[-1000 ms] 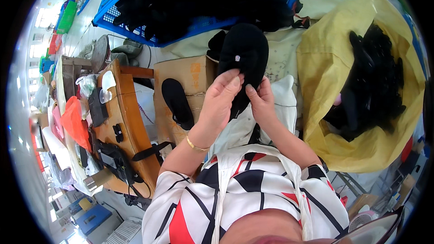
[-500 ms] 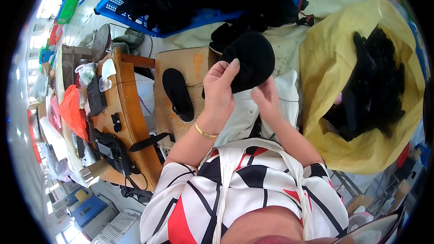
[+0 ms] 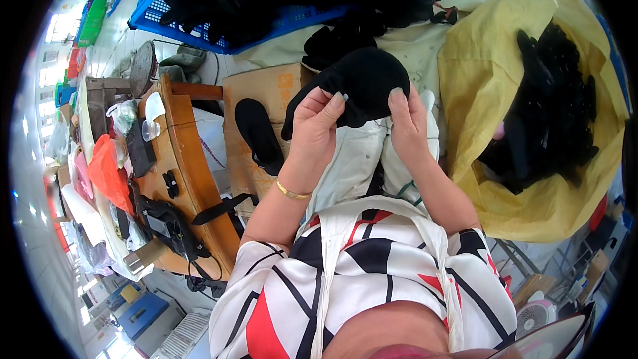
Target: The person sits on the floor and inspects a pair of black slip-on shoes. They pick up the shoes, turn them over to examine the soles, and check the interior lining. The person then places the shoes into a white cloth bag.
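Both of my hands hold a soft black slipper (image 3: 375,76) above my lap. My left hand (image 3: 315,133) pinches its near edge between thumb and fingers, where the black fabric is bunched. Around the slipper's broad, rounded right end, my right hand (image 3: 409,123) has its thumb on top and its fingers behind. The slipper's other end sticks out to the left past my left hand. A second black slipper (image 3: 257,134) lies on a cardboard box (image 3: 290,83) to the left of my left hand. Beyond the held one, more black pieces (image 3: 339,43) are piled.
A blue plastic crate (image 3: 147,18) full of black items stands at the far side. On the right is an open yellow sack (image 3: 475,86) with more black items. A wooden table (image 3: 189,159) with a black bag (image 3: 166,226) stands on the left. White cloth (image 3: 349,166) covers my lap.
My right hand has come up from below the slipper and now grips its right end. The slipper has turned, so its left end shows more. The whole view has shifted slightly.
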Tool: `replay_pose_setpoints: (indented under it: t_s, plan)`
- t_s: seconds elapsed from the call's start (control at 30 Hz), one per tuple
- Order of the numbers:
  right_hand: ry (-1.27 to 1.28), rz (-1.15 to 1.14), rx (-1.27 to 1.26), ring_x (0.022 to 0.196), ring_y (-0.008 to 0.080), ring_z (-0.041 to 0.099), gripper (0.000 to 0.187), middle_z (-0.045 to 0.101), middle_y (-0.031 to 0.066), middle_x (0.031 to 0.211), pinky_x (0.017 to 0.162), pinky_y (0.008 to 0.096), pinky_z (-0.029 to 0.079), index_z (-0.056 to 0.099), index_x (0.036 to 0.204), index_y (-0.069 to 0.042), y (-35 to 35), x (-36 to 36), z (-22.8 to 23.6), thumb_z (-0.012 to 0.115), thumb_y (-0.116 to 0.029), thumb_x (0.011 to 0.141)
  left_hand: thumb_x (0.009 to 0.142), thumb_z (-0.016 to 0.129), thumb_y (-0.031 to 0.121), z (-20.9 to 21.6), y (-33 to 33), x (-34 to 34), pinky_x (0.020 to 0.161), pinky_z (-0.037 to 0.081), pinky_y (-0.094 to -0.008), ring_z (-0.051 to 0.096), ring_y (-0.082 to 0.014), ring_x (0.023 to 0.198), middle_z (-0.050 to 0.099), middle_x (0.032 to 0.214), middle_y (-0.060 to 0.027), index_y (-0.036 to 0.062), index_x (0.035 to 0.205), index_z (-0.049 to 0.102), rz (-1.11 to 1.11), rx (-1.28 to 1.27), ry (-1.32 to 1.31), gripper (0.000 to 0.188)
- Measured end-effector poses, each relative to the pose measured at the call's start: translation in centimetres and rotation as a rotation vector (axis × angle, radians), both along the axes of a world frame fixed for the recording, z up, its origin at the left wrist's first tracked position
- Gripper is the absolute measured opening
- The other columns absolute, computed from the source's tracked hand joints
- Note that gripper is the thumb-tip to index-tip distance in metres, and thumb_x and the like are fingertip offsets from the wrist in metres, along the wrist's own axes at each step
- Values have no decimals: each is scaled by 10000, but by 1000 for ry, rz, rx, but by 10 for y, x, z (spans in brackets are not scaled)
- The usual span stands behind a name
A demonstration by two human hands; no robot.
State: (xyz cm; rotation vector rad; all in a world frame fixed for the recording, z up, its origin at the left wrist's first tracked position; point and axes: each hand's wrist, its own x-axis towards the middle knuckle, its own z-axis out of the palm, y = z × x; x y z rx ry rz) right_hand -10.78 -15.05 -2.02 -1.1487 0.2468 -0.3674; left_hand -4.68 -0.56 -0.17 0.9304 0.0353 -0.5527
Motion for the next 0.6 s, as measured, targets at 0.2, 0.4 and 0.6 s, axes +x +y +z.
replay_pose_setpoints:
  t_s: [0.2,0.4,0.6]
  plan:
    - [34,9,33,798,15,431,311,547,-50,945,704,176,369,536,1224,-19,-4,0,-4,469,-250,1027,933,598,34,7,-9,1,806,434,-194,554,-41,845,641,984,7,39,1046,611,-6,52,-55,114]
    - [85,37,214,944,58,548,354,597,10,1113,828,220,455,509,1289,-7,-17,15,-16,444,-246,1036,770,756,67,10,0,12,589,440,-270,521,-97,650,579,708,-49,22,865,559,-404,1073,-989,223]
    - [25,190,149,1076,154,601,334,591,70,1208,887,298,507,514,1256,-9,-25,26,-10,516,-233,1009,808,678,80,35,11,98,642,489,-306,578,-115,701,648,774,-63,-3,942,633,-16,940,-843,164]
